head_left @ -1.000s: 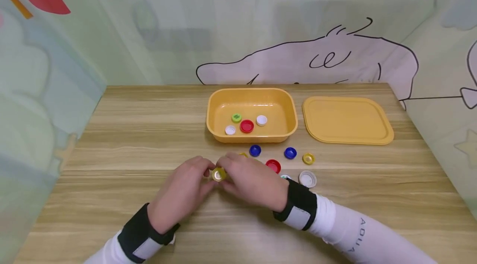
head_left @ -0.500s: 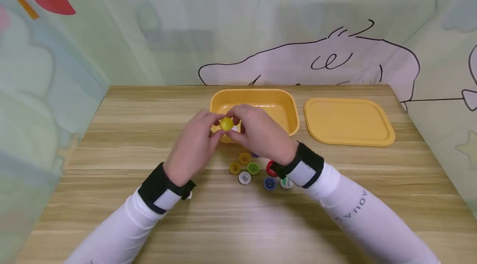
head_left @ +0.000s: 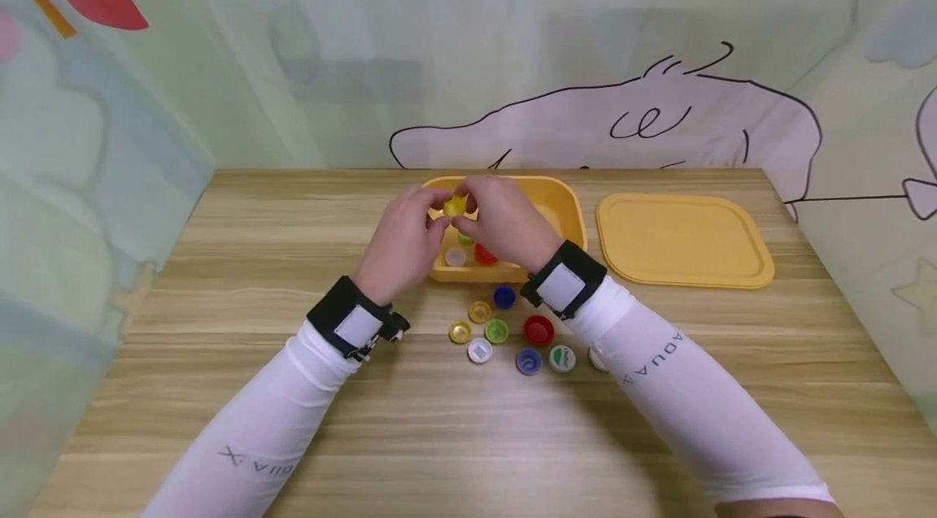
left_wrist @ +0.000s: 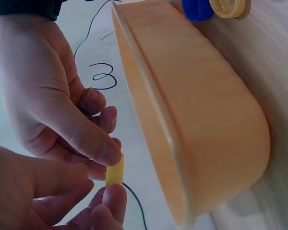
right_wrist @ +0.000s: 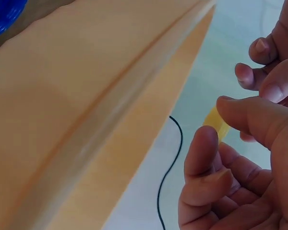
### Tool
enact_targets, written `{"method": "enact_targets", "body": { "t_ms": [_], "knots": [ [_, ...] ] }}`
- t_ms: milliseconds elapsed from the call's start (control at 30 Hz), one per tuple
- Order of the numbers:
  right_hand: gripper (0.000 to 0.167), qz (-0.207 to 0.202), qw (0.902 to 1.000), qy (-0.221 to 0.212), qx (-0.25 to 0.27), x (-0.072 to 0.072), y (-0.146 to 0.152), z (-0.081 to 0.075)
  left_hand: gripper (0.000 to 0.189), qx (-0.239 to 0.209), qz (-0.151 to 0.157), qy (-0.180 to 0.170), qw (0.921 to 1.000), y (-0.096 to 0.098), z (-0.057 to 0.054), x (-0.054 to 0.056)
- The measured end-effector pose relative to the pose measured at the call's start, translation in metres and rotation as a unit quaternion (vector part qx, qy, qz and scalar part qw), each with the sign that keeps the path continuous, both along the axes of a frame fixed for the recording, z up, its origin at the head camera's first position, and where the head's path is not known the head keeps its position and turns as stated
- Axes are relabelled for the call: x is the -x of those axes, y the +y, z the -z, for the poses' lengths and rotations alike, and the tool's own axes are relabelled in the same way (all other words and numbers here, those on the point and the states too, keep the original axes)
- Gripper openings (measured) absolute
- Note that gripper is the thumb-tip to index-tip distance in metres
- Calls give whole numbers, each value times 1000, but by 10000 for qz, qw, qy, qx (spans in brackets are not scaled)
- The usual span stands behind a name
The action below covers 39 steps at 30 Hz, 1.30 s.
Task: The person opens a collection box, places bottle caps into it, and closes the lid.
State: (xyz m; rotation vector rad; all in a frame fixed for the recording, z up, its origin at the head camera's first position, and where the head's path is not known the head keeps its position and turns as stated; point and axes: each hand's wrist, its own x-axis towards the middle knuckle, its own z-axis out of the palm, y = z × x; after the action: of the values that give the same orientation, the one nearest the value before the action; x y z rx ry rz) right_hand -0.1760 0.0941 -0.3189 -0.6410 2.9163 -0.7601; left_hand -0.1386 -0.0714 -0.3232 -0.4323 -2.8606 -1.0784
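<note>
A yellow bottle cap (head_left: 455,206) is held up over the left part of an orange plastic box (head_left: 574,217). My left hand (head_left: 405,237) has its fingertips at the cap's left edge. From the other side my right hand (head_left: 507,221) pinches the cap between thumb and forefinger. In the left wrist view the cap (left_wrist: 115,171) shows edge-on amid the fingertips of both hands, beside the box wall (left_wrist: 211,105). Inside the box lie a white cap (head_left: 455,257), a red cap (head_left: 484,254) and a green cap (head_left: 465,238); the right hand hides part of the inside.
Several caps lie on the wooden table before the box, among them a blue cap (head_left: 504,297), a red cap (head_left: 538,330), a green cap (head_left: 496,331) and a white cap (head_left: 479,350). An orange lid (head_left: 684,240) lies flat right of the box.
Both hands have carried the yellow cap from the table in front of the box up and forward to over the box. The caps on the table are less covered by the hands.
</note>
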Motion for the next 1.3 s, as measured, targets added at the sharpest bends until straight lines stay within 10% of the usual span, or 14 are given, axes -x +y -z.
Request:
{"method": "enact_targets", "body": {
  "t_ms": [633, 967, 1300],
  "knots": [
    [48, -67, 9913, -1301, -207, 12, -9, 27, 34, 816, -186, -766, 9935, -2, 21, 13],
    [48, -178, 9939, -1075, -186, 1, 5, 15, 41, 815, -282, -245, 9960, -1, 21, 7],
    [42, -448, 9985, -301, -57, -36, 35, -2, 39, 833, 30, 656, 9944, 11, 10, -24]
  ]
}}
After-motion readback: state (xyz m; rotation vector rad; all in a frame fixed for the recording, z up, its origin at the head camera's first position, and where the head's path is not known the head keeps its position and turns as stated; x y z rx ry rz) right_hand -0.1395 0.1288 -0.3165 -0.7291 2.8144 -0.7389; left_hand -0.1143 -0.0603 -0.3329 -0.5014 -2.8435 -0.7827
